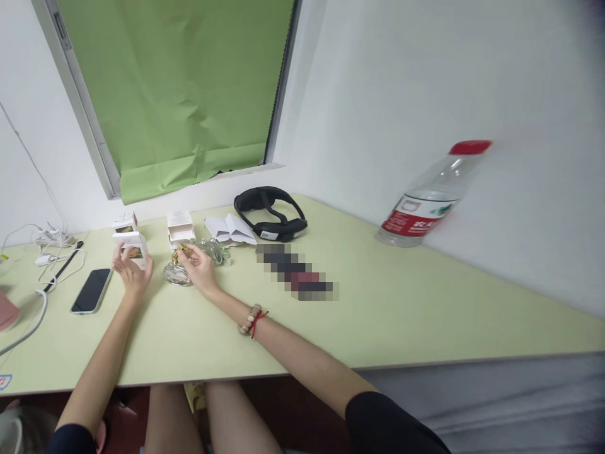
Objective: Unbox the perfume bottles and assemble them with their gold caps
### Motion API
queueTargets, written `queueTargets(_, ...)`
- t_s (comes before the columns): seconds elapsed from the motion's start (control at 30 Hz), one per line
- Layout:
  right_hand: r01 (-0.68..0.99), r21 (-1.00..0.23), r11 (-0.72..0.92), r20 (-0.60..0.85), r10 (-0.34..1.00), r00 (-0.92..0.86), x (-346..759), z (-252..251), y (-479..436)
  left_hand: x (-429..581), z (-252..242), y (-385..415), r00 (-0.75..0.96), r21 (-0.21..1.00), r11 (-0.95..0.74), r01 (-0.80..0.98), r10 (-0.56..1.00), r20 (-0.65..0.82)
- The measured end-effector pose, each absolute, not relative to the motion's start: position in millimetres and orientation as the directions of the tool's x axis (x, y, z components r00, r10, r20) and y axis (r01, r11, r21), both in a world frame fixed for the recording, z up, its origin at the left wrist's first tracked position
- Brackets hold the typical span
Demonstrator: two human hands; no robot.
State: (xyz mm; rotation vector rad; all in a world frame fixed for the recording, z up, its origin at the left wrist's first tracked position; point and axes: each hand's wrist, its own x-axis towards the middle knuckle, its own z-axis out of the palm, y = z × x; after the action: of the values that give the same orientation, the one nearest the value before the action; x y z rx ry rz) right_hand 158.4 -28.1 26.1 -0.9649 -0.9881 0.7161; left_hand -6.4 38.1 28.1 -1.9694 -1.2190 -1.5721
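Note:
My left hand (pixel 130 272) is closed around a small white printed box (pixel 132 239) that stands upright on the table. To the right of it, my right hand (pixel 201 271) pinches the gold-coloured top (pixel 178 252) of a clear glass ornament (pixel 177 275). The glass part hangs low over the table or rests on it; I cannot tell which. Behind my right fingers lie more clear glass pieces (pixel 215 251), partly hidden. An open white box (pixel 180 228) is just beyond them, and an unfolded white paper (pixel 230 229) is at its right.
Another small box (pixel 125 222) stands behind the held one. A phone (pixel 92 291) lies left, near white cables (pixel 57 249). A black headset (pixel 271 214) is at the back, with a blurred-out dark object (pixel 297 272) in front. A red-capped water bottle (pixel 420 205) stands right, by the wall.

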Motion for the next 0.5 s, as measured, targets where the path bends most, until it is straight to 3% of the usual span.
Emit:
queueTargets(0.1, 0.000, -0.899, 0.438, 0.404, 0.829, 0.386, 158, 24, -27, 6, 27, 27, 0.267, 0.076, -0.720, 0.690, 0.351, 0.897)
queueTargets(0.17, 0.060, -0.888, 0.456, 0.443, 0.813, 0.379, 159, 22, -27, 17, 25, 18, 0.384, 0.054, -0.776, 0.629, 0.370, 0.846)
queueTargets(0.33, 0.193, -0.848, 0.493, 0.529, 0.771, 0.354, 159, 21, -27, 35, 16, 8, 0.333, 0.279, -0.767, 0.577, 0.533, 0.778)
queueTargets(0.5, 0.167, -0.857, 0.487, 0.513, 0.776, 0.368, 159, 20, -27, 38, 17, 6, 0.280, 0.403, -0.781, 0.477, 0.570, 0.773)
